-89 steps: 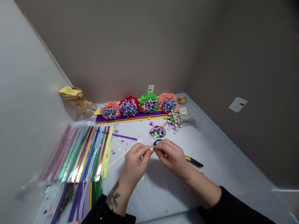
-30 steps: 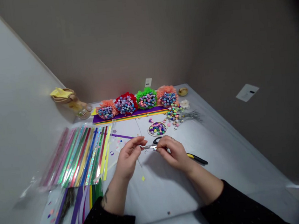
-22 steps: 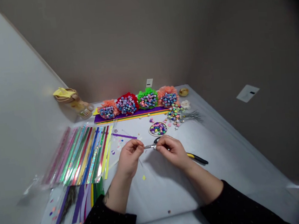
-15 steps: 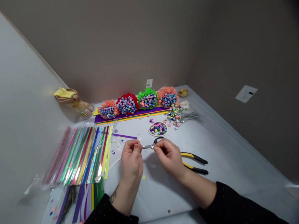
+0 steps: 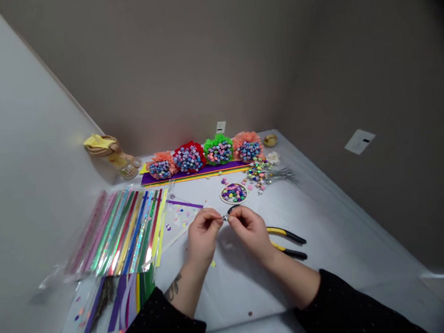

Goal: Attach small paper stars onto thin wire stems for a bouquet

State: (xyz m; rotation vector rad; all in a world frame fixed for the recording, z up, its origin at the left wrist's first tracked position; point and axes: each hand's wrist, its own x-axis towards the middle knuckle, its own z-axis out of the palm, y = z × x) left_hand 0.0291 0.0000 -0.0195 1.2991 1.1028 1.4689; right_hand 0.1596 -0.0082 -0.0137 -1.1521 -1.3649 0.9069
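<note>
My left hand [image 5: 203, 236] and my right hand [image 5: 250, 229] meet over the middle of the table, each closed in a fingertip pinch. Between them shows a tiny bit of a shiny silvery strip [image 5: 225, 218]; both hands pinch it, and most of it is hidden by the fingers. Just behind the right fingers lies a pair of scissors, only its black handle [image 5: 233, 209] showing. Pliers with yellow and black handles [image 5: 287, 233] lie beside my right wrist, their head hidden under it. Beyond the hands, a small round dish [image 5: 222, 198] holds colourful folded paper stars [image 5: 234, 192].
Shiny strips in clear wrapping [image 5: 124, 231] cover the left side, with loose paper strips [image 5: 123, 301] below. Along the back stand several ruffled-paper bouquets of stars [image 5: 188, 157] behind coloured sheets [image 5: 195, 175]. Wired stars [image 5: 260, 172] lie back right; a tan boot-shaped holder [image 5: 117, 158] stands back left.
My left hand has moved right, closer to my right hand. The silvery strip now shows much shorter between the fingers. My right hand has stayed nearly in place.
</note>
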